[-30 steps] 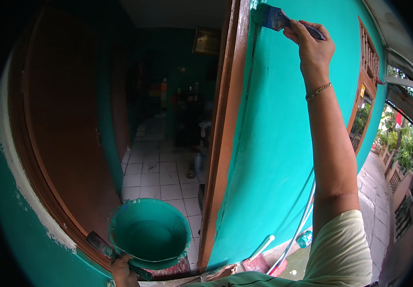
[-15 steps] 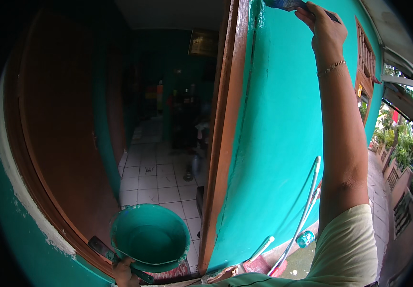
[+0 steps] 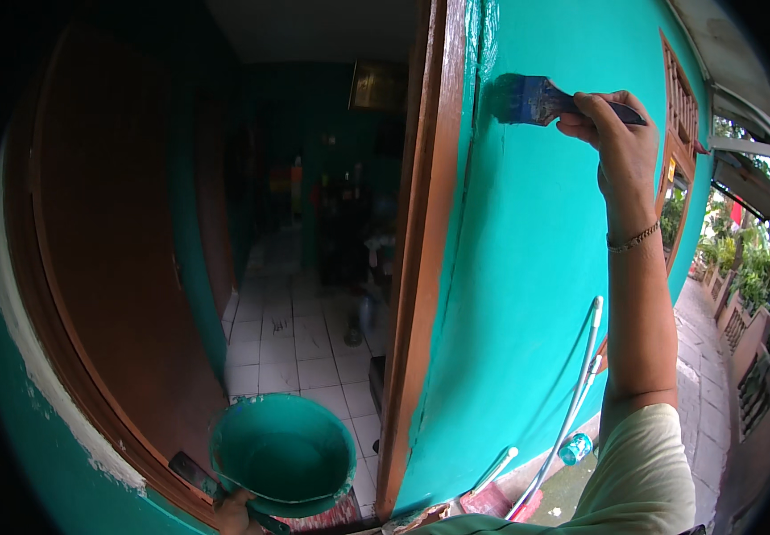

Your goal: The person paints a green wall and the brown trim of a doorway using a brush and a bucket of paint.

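High on the turquoise wall (image 3: 537,232), my right hand (image 3: 624,147) is closed around the dark handle of a wide paintbrush (image 3: 538,100). Its bristles touch the wall beside the brown door frame (image 3: 412,267), near a strip of glossy wet paint. At the lower left, my left hand (image 3: 235,513) grips the edge of a green bucket (image 3: 336,437) with turquoise paint inside. A flat-bladed tool that looks like a scraper (image 3: 191,473) is pinned in that same hand against the bucket; its green handle shows below. Part of the left hand is cut off by the lower edge.
An open doorway leads to a dim room with white floor tiles (image 3: 314,366). Long-handled poles (image 3: 581,374) lean on the wall, above a red dustpan (image 3: 492,501) and a small turquoise container (image 3: 575,448). A paved path (image 3: 702,374) runs along the right.
My right hand has brought the paintbrush down along the wall from the top edge of the view. The left hand still holds the bucket and hardly moves.
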`<state>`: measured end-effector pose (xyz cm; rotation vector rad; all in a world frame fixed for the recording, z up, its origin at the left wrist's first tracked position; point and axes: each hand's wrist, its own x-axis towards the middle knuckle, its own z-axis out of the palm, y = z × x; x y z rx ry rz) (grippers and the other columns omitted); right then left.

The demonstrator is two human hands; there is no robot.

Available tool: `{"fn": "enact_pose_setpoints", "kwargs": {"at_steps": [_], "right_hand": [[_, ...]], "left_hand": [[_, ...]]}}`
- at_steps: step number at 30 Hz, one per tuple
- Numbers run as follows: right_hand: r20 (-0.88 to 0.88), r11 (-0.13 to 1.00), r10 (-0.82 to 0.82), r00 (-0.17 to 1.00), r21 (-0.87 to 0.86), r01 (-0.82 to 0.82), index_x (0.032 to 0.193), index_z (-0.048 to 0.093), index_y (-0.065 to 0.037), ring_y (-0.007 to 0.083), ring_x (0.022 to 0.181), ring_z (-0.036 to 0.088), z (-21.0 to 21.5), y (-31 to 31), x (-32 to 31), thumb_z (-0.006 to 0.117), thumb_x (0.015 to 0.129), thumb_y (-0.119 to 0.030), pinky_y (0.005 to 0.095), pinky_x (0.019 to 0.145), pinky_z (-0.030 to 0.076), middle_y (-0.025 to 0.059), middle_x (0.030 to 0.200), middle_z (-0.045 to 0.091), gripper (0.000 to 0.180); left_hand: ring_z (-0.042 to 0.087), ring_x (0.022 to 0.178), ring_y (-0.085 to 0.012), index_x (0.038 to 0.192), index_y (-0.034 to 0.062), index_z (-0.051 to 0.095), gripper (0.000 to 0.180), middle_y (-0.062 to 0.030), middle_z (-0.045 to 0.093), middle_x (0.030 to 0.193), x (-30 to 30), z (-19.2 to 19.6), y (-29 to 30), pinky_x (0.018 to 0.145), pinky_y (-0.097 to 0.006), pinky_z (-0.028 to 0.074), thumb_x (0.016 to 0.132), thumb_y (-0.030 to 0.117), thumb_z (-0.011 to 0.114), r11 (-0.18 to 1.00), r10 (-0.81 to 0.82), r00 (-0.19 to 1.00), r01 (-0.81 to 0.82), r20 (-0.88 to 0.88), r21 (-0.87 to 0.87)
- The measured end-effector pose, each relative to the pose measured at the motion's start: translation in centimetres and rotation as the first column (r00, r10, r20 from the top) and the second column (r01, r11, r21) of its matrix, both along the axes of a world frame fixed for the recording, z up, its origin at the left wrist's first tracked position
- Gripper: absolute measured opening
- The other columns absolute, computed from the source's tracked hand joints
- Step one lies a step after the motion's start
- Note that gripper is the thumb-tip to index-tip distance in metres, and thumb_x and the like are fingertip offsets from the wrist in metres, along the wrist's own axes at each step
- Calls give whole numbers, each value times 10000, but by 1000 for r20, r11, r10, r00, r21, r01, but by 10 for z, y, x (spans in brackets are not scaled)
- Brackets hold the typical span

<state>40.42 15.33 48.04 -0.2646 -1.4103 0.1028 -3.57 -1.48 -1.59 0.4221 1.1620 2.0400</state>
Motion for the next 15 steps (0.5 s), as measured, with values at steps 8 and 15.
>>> {"fn": "enact_pose_setpoints", "kwargs": {"at_steps": [8, 15], "right_hand": [[115, 853, -370, 922, 436, 288, 939, 675, 12, 150, 833, 672, 117, 20, 16, 753, 828, -46, 259, 758, 542, 82, 900, 707, 147], [-5, 759, -548, 837, 419, 499, 874, 666, 0, 123, 734, 609, 156, 38, -11, 771, 787, -30, 283, 679, 500, 66, 792, 684, 139]], "left_hand": [[633, 706, -233, 930, -22, 616, 263, -89, 663, 811, 19, 29, 8, 636, -356, 518, 670, -63, 608, 994, 96, 995, -97, -14, -52], [633, 722, -236, 890, -11, 613, 219, -103, 663, 808, 21, 22, 11, 633, -364, 518, 675, -54, 603, 989, 131, 991, -131, -9, -71]]}}
